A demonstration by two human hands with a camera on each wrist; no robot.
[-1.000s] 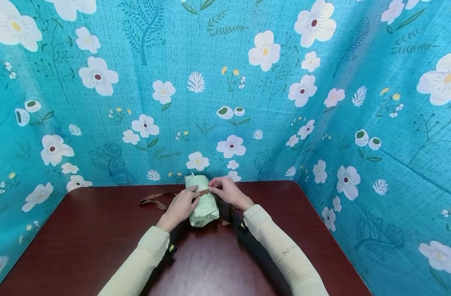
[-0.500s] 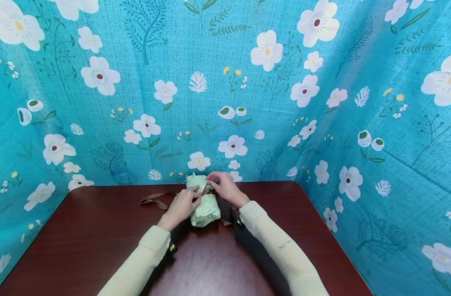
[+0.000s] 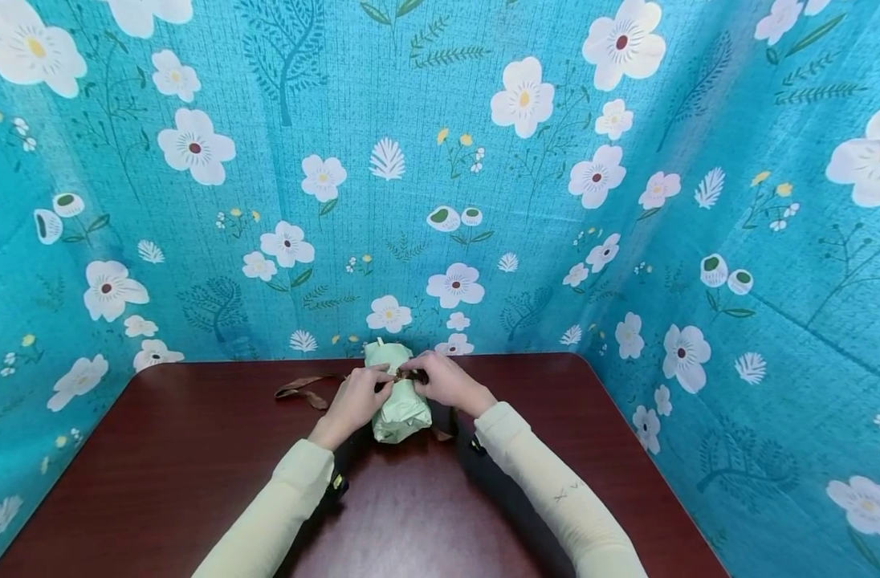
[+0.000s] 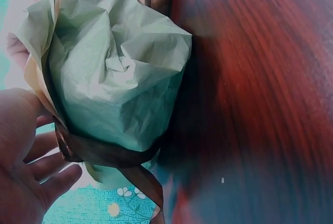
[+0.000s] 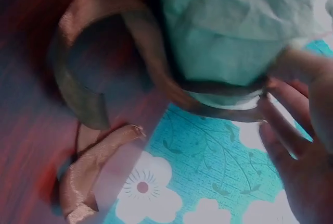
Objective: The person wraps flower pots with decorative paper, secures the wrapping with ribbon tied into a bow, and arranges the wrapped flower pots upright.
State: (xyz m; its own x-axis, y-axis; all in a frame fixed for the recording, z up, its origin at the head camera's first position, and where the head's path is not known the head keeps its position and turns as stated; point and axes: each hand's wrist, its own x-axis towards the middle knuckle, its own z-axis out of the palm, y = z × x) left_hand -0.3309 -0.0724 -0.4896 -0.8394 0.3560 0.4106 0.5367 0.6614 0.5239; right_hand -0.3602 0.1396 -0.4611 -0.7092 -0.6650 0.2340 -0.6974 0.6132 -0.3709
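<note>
A bundle wrapped in pale green paper [image 3: 402,419] lies near the table's far edge, its crumpled end facing me. Around its middle runs a brown ribbon [image 4: 106,154], gathered on top between both hands. My left hand [image 3: 353,403] comes from the left, thumb and forefinger pinching the ribbon on top of the bundle. From the right, my right hand [image 3: 450,380] pinches ribbon at the same spot, as the right wrist view shows with the fingers [image 5: 285,135] at the band. The exact crossing of the ribbon is hidden by the fingertips.
A loose ribbon tail [image 3: 303,390] curls on the dark red table [image 3: 216,466] left of the bundle; another ribbon end [image 3: 442,434] lies to its right. Blue flowered cloth [image 3: 382,265] hangs behind and along the sides.
My right hand lifted a ribbon end slightly up and toward the middle, then came down to the ribbon beside the left fingertips. The left hand stayed nearly in place.
</note>
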